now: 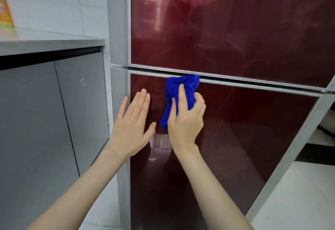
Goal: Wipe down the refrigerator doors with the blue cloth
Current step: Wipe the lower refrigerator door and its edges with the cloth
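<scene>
A refrigerator with glossy dark-red doors fills the right of the view: an upper door (226,21) and a lower door (235,130), split by a silver trim strip (253,82). My right hand (186,119) grips a bunched blue cloth (176,88) and presses it on the lower door just under the strip. My left hand (133,121) lies flat and open against the lower door's left edge, fingers pointing up, holding nothing.
A grey cabinet (45,111) with a light countertop (45,39) stands directly left of the fridge. An orange-yellow package (5,10) sits on the counter at far left. White tiled wall behind; pale floor at lower right.
</scene>
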